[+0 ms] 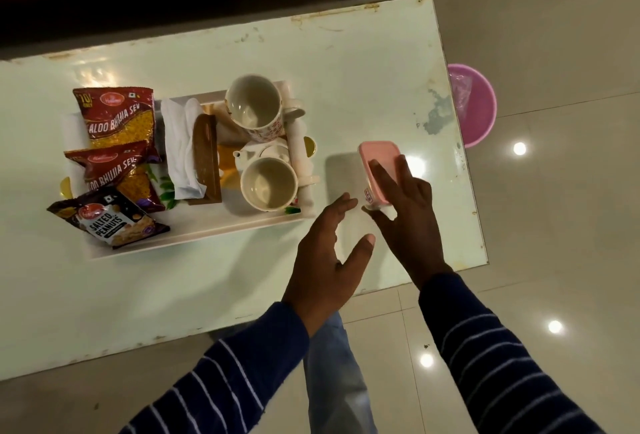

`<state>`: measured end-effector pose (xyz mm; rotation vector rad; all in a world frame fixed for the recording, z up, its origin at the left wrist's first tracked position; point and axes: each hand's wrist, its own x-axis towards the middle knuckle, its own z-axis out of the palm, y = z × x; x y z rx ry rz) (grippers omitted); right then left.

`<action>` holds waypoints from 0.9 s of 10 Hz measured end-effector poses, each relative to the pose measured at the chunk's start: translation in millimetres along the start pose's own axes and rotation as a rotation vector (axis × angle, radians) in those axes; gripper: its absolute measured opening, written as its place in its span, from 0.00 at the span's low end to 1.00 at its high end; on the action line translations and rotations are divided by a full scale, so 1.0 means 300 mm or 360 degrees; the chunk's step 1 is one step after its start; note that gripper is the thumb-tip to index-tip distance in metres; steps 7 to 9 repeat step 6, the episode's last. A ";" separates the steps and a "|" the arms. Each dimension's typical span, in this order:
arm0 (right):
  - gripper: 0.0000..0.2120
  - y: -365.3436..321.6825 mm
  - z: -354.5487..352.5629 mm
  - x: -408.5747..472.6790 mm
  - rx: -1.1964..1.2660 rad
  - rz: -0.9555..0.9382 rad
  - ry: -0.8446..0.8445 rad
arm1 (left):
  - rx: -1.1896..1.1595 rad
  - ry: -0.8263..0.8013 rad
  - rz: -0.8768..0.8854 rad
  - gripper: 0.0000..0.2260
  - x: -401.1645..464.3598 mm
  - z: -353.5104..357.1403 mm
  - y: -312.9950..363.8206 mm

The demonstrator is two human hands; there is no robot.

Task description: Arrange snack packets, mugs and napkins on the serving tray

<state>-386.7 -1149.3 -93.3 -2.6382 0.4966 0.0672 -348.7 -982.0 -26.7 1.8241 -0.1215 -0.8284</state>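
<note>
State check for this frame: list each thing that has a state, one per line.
Far mug: upright, empty, on tray.
Near mug: upright, empty, on tray.
Small teapot: lidded, between the mugs.
Snack packets: sealed, overlapping.
Napkins: folded, in holder.
Pink-lidded container: closed, under right hand.
Left hand: open, empty.

3 snack packets, 2 mugs, 1 teapot, 1 pink-lidded container, 2 hands.

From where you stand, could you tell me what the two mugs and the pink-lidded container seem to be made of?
Two mugs: probably glazed ceramic, with thick cream walls and a soft sheen. Pink-lidded container: likely plastic, with a matte pink lid over a pale, possibly translucent body.
</note>
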 end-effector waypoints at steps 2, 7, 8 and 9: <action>0.37 0.001 0.081 0.101 -0.0234 -0.0102 -0.0009 | 0.0074 0.0001 0.0098 0.23 -0.008 -0.033 -0.016; 0.43 -0.160 -0.038 0.003 -0.0431 -0.0023 -0.0218 | 0.0147 0.0071 0.0329 0.25 -0.115 -0.242 0.099; 0.43 -0.160 -0.038 0.003 -0.0431 -0.0023 -0.0218 | 0.0147 0.0071 0.0329 0.25 -0.115 -0.242 0.099; 0.43 -0.160 -0.038 0.003 -0.0431 -0.0023 -0.0218 | 0.0147 0.0071 0.0329 0.25 -0.115 -0.242 0.099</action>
